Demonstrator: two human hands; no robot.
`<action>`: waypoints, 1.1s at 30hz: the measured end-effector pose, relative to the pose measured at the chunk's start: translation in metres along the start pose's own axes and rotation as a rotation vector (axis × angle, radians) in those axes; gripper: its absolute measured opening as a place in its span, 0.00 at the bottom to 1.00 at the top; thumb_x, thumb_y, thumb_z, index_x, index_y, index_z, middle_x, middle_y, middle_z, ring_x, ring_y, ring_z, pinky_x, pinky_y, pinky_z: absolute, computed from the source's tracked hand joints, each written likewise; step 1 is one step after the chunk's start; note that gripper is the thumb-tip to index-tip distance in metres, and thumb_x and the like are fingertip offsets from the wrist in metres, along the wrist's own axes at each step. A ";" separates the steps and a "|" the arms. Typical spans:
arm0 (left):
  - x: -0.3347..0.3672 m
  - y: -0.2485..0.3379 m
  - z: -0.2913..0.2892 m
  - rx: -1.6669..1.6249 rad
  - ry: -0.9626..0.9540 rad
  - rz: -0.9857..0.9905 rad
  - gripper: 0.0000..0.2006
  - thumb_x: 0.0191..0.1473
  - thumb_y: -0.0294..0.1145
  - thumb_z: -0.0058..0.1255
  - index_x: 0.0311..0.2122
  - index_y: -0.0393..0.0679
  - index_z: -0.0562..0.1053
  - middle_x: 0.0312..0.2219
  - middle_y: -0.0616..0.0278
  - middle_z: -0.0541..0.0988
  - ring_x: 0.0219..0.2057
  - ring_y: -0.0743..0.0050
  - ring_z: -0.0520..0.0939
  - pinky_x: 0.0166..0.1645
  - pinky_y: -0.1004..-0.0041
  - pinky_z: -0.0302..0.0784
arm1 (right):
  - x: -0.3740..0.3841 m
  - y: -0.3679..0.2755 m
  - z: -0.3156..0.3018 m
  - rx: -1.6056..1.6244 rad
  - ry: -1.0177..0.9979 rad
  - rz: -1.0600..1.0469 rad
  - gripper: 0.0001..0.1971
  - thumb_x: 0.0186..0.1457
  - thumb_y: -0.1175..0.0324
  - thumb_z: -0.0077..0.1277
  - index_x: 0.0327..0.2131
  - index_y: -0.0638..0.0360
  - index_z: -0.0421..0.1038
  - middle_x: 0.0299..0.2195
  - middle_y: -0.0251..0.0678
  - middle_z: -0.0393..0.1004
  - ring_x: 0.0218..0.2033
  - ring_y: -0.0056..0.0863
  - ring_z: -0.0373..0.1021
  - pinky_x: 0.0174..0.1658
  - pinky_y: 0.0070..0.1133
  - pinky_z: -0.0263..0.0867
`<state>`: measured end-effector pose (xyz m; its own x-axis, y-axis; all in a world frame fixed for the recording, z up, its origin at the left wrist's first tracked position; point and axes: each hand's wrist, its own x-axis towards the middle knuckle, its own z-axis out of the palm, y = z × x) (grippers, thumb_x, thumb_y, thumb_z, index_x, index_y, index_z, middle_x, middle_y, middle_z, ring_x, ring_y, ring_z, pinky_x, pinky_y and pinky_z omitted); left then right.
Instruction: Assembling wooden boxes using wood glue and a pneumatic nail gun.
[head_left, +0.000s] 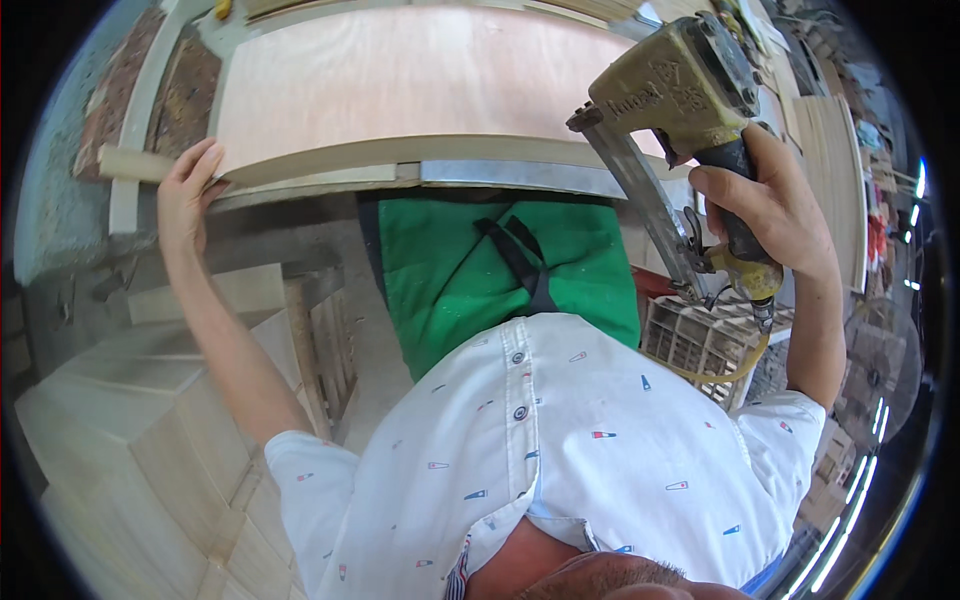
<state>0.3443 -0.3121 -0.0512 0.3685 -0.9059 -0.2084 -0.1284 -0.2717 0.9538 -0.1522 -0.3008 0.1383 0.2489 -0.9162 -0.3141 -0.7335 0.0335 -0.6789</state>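
Note:
My right hand (780, 205) is wrapped round the dark grip of a pneumatic nail gun (665, 90), a worn olive-coloured one with a long metal magazine. Its nose hangs over the right part of a pale wooden panel (400, 80); whether it touches the wood I cannot tell. Along the panel's near edge runs a narrow wooden strip (430, 152). At the near left corner of the panel, the fingers of my left hand (186, 200) are closed on its edge, with the fingertips partly hidden. A yellow air hose (715, 378) leads from the gun's handle.
A metal bar (520, 177) lies along the bench's near edge. A short wooden piece (130, 163) sticks out left of the panel. Stacked wooden boxes (150, 390) stand at lower left. On the right are a plastic crate (685, 335), upright boards (835, 180) and a fan (880, 355).

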 end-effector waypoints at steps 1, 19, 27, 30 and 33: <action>0.000 0.000 0.000 0.006 0.010 -0.006 0.20 0.52 0.38 0.58 0.48 0.40 0.73 0.40 0.65 0.77 0.40 0.80 0.76 0.41 0.79 0.73 | -0.002 0.006 -0.003 -0.005 0.011 0.014 0.14 0.52 0.65 0.53 0.38 0.66 0.67 0.20 0.31 0.68 0.16 0.15 0.66 0.20 0.16 0.61; 0.007 -0.007 0.000 0.004 0.014 0.000 0.21 0.52 0.38 0.57 0.49 0.39 0.72 0.43 0.62 0.76 0.43 0.75 0.75 0.45 0.73 0.71 | -0.012 0.042 -0.012 0.022 0.078 0.048 0.16 0.52 0.63 0.53 0.37 0.68 0.66 0.18 0.32 0.69 0.15 0.15 0.66 0.18 0.15 0.61; 0.007 -0.006 -0.002 -0.005 0.009 0.000 0.20 0.53 0.38 0.57 0.48 0.39 0.73 0.42 0.62 0.77 0.43 0.75 0.75 0.45 0.73 0.71 | -0.012 0.047 -0.011 -0.029 0.081 0.013 0.15 0.53 0.64 0.52 0.35 0.67 0.66 0.17 0.33 0.68 0.14 0.16 0.66 0.18 0.17 0.60; 0.008 -0.004 -0.002 0.006 0.009 0.011 0.20 0.52 0.38 0.57 0.48 0.39 0.73 0.42 0.62 0.77 0.43 0.75 0.75 0.45 0.73 0.71 | -0.013 0.051 -0.011 -0.022 0.065 -0.007 0.14 0.53 0.64 0.52 0.35 0.68 0.65 0.16 0.33 0.68 0.14 0.17 0.66 0.18 0.17 0.60; 0.011 -0.007 -0.006 0.014 -0.010 0.019 0.21 0.52 0.38 0.57 0.49 0.38 0.72 0.42 0.62 0.76 0.43 0.75 0.75 0.46 0.72 0.71 | -0.012 0.064 -0.011 -0.131 0.112 -0.146 0.14 0.53 0.63 0.51 0.33 0.68 0.65 0.17 0.35 0.68 0.14 0.19 0.66 0.20 0.20 0.62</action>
<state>0.3544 -0.3182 -0.0585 0.3566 -0.9141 -0.1928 -0.1482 -0.2591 0.9544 -0.2090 -0.2919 0.1061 0.2916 -0.9465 -0.1379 -0.7724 -0.1480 -0.6176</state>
